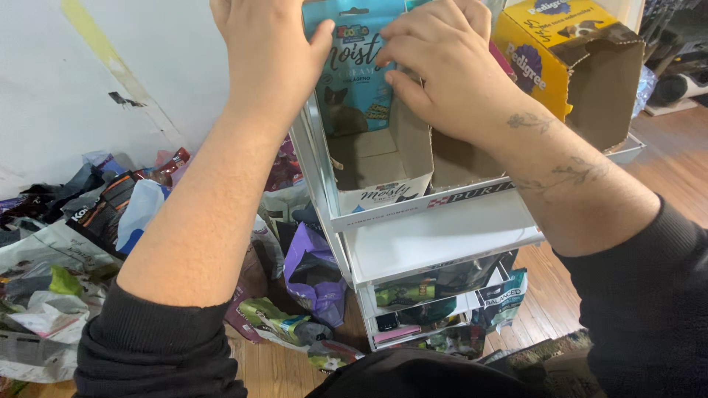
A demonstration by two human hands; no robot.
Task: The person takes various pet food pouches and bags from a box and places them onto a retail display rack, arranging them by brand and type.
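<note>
- The left hand [269, 55] lies against the left edge of a light-blue pet-treat pouch [354, 81], thumb pressed on its front; the fingers run past the top of the view, so how far they curl behind the pouch cannot be told.
- The right hand [442, 63] rests on the pouch's right edge, fingers bent over its front and holding it together with the other hand.
- The pouch stands upright in an open cardboard display box [383, 158] on the top shelf of a white tiered rack [435, 239]; its bottom sits inside the box, and its upper corners are covered by the hands.
- Just right of that box is a second brown cardboard compartment [461, 158], mostly hidden by the right wrist.
- A yellow cardboard carton [571, 59] with an open brown flap stands at the rack's right end, its top cut off by the picture edge.
- The lower shelves hold dark and green packets [431, 287], too shadowed to make out.
- On the wooden floor [656, 158] to the left lies a jumble of bags [66, 243], with a purple bag [313, 269] nearest the rack; many overlap and cannot be told apart.
- Black sleeves [158, 346] are pushed up both forearms.
</note>
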